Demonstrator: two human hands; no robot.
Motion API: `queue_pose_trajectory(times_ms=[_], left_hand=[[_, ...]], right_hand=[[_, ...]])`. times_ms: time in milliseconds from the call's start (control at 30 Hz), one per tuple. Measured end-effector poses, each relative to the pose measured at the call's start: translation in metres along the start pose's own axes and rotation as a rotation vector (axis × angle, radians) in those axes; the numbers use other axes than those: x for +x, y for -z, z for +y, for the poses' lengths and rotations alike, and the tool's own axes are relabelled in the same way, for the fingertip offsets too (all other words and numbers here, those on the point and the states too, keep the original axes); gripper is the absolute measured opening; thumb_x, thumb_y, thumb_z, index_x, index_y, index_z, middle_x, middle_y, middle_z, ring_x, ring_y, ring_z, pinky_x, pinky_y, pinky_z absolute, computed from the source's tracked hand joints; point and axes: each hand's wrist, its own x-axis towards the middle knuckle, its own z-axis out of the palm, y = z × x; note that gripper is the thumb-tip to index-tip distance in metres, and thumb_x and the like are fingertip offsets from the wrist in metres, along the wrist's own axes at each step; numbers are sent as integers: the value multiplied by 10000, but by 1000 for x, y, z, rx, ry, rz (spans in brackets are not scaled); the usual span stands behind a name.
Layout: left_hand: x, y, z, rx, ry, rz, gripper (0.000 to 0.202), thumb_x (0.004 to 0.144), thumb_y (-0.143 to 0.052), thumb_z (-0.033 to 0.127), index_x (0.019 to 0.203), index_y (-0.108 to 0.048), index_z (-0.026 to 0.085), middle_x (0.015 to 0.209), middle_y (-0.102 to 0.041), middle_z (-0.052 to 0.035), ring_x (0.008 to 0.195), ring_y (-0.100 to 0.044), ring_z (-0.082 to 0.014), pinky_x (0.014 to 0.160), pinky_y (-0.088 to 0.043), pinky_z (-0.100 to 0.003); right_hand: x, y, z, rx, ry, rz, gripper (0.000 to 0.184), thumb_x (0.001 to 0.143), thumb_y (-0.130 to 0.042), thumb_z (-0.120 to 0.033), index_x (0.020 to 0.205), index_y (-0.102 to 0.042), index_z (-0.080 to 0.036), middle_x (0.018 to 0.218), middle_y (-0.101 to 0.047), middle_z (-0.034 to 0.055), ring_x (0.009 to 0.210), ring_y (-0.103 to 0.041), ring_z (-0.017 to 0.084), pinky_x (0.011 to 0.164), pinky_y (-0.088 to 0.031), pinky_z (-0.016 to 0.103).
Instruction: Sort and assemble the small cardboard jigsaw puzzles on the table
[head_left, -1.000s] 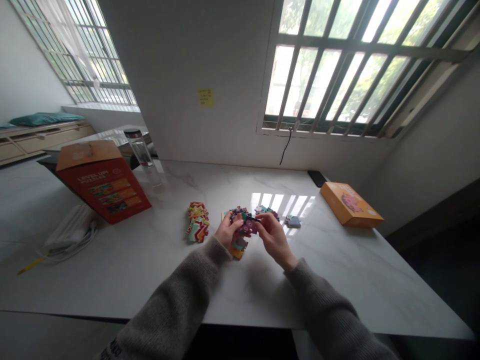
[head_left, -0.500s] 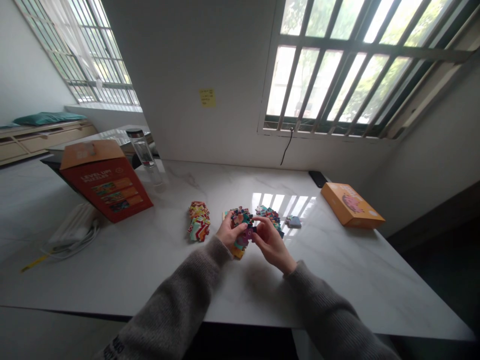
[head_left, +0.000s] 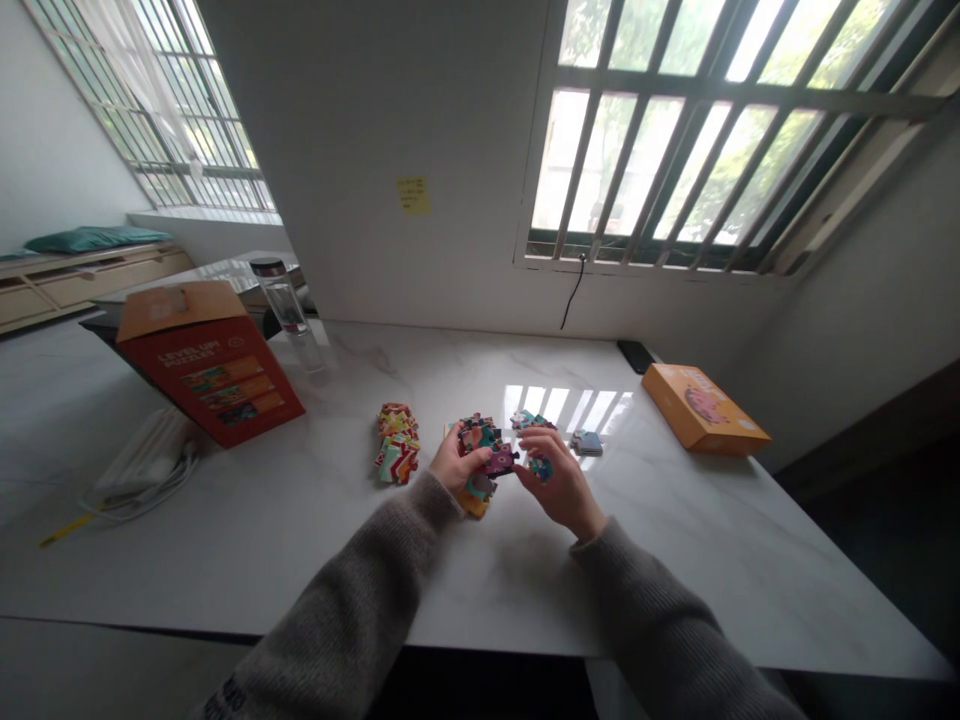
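My left hand [head_left: 453, 466] is closed on a small stack of colourful puzzle pieces [head_left: 484, 452] just above the white marble table [head_left: 300, 520]. My right hand [head_left: 559, 484] pinches a purple piece [head_left: 501, 460] at the stack's right edge, fingers curled. A second loose pile of pieces [head_left: 534, 424] lies right behind my right hand. A separate heap of red, yellow and green pieces [head_left: 396, 443] rests on the table to the left of my left hand.
A tilted red puzzle box [head_left: 206, 360] and a clear bottle [head_left: 283, 295] stand at the far left. An orange box [head_left: 703, 408] lies at the right, a dark phone [head_left: 636, 355] behind it. White cables [head_left: 142, 462] sit near the left edge. A small grey piece [head_left: 586, 441] lies apart.
My right hand moved in to the stack, then shifted slightly right again while still pinching the purple piece. My left hand kept its hold in place.
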Motion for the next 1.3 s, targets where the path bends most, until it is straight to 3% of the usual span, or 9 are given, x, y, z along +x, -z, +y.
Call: queue_pose_trajectory(times_ms=[100, 167, 267, 400, 600, 700, 1133, 1233, 1300], left_hand=[[0, 0, -1, -48, 54, -47, 610, 615, -882, 306, 1076, -506, 168, 1013, -699, -86, 886, -702, -235, 785, -578, -370], [-1, -2, 0, -72, 81, -60, 603, 606, -881, 286, 1068, -513, 167, 996, -699, -79, 868, -703, -229, 765, -581, -354], [-3, -6, 4, -117, 142, -54, 579, 615, -852, 297, 1061, -501, 185, 922, -686, -43, 725, -693, -201, 621, -584, -329], [-3, -9, 10, -183, 209, -56, 490, 652, -774, 321, 1022, -478, 198, 763, -656, -2, 559, -643, -166, 515, -560, -321], [-3, -8, 13, -171, 185, -66, 442, 664, -758, 292, 987, -468, 202, 742, -657, 3, 553, -646, -162, 533, -559, -323], [-3, -9, 12, -168, 188, -65, 463, 654, -768, 296, 996, -470, 203, 741, -659, 5, 551, -646, -166, 533, -558, -329], [-3, -7, 9, -136, 164, -65, 509, 678, -790, 322, 1049, -468, 188, 761, -646, -7, 554, -644, -166, 537, -567, -340], [-2, -5, 7, -106, 147, -63, 568, 654, -837, 359, 1045, -459, 193, 758, -640, 6, 547, -645, -165, 529, -574, -342], [-1, -4, 5, -53, 131, -65, 614, 630, -863, 401, 1041, -456, 195, 773, -646, 2, 549, -651, -169, 499, -569, -325]], right_hand=[[1, 11, 0, -88, 192, -155, 246, 890, -666, -282, 1131, -621, -266, 1304, -610, 102, 1209, -558, 267, 1010, -483, 487], [1, 12, 0, -113, 229, -214, 229, 896, -665, -271, 1122, -636, -286, 1263, -641, 82, 1159, -579, 261, 989, -495, 483], [2, 15, 4, -124, 226, -201, 278, 899, -671, -286, 1174, -631, -299, 1218, -669, 73, 1127, -590, 261, 978, -501, 481], [6, 43, 30, -149, 103, -100, 390, 896, -674, -345, 1274, -594, -300, 1196, -676, 80, 1125, -595, 266, 983, -500, 482], [-3, 116, 104, -343, -154, -55, 352, 859, -674, -415, 1180, -685, -270, 1071, -669, 92, 1001, -657, 277, 930, -525, 463], [-9, 134, 124, -369, -220, -58, 354, 866, -657, -407, 1192, -685, -274, 1089, -670, 97, 1025, -660, 289, 934, -522, 466], [-10, 131, 141, -361, -165, -165, 259, 848, -655, -361, 1079, -725, -269, 1218, -677, 95, 1155, -632, 285, 1012, -501, 471], [-4, 123, 121, -420, -117, -42, 260, 834, -674, -375, 1064, -713, -260, 1216, -659, 107, 1182, -590, 310, 1029, -468, 511], [2, 104, 95, -405, -89, 109, 229, 882, -619, -381, 1047, -695, -242, 1091, -674, 105, 1076, -613, 292, 978, -488, 503]])
